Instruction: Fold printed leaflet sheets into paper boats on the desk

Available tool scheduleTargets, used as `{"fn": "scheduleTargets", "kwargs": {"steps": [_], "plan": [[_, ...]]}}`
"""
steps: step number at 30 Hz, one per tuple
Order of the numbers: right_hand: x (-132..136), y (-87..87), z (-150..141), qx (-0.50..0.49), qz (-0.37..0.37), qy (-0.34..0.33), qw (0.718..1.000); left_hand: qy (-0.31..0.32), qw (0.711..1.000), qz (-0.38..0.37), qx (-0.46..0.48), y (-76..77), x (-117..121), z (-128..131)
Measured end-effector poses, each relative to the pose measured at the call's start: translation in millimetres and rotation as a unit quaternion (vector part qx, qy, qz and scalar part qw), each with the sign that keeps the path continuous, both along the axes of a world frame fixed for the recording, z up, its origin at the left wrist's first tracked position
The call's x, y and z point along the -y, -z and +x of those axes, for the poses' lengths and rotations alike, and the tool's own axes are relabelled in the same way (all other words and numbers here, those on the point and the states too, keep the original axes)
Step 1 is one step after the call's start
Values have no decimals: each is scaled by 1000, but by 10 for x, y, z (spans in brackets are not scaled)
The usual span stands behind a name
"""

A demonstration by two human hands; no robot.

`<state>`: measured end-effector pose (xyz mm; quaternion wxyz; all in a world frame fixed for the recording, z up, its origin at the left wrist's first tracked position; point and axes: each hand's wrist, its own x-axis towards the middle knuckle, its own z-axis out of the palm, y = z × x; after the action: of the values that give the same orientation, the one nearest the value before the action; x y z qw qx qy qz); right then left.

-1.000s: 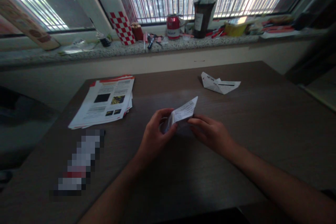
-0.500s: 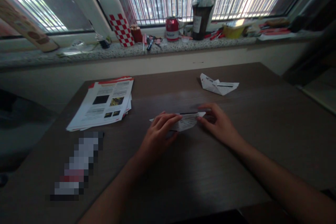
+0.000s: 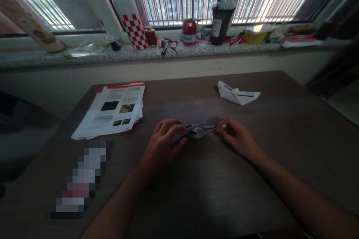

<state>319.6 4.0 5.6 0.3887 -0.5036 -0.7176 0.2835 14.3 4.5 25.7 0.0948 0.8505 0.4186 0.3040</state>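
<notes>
A folded paper boat (image 3: 198, 131) of printed white paper is low over the middle of the table, its opened top facing me. My left hand (image 3: 165, 140) grips its left end between thumb and fingers, which hide that end. At the other end, my right hand (image 3: 234, 132) pinches the paper tip between thumb and forefinger. Farther back to the right rests a second folded paper boat (image 3: 238, 94), touched by neither hand.
A stack of printed sheets (image 3: 109, 110) lies at the table's back left, with a pixelated long object (image 3: 82, 177) nearer me. Along the windowsill stand a checkered bottle (image 3: 134, 31), a red can (image 3: 189, 31), a dark drink cup (image 3: 221, 22) and a yellow container (image 3: 255, 36).
The paper boat went from tilted up to level and lower, and its top now shows opened. My right hand shifted from its near side to its right tip; my left hand turned over it.
</notes>
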Motion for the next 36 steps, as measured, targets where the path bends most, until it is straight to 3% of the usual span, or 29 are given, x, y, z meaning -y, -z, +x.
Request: {"fn": "scheduleTargets", "kwargs": {"steps": [6,9,17,24,29,32,36], "plan": [[-47,75,66,4,-7,-1,1000,19,992,-112,55,74,-65,-60],[-60,95,81,0,-15,-4,1000,24,988,-133,77,97,-81,-53],[-32,-10,6,72,38,-93,992,41,989,-119,79,133,-86,-32],[-50,-1,-36,87,68,-83,990,27,992,-100,75,142,-90,-36],[-43,-69,75,86,49,-86,991,34,992,-97,78,163,-99,-47],[-105,-112,282,77,26,-34,996,35,991,-95,85,153,-100,-46],[-352,-57,735,62,24,130,989,34,991,-99,83,116,-92,-39]]}}
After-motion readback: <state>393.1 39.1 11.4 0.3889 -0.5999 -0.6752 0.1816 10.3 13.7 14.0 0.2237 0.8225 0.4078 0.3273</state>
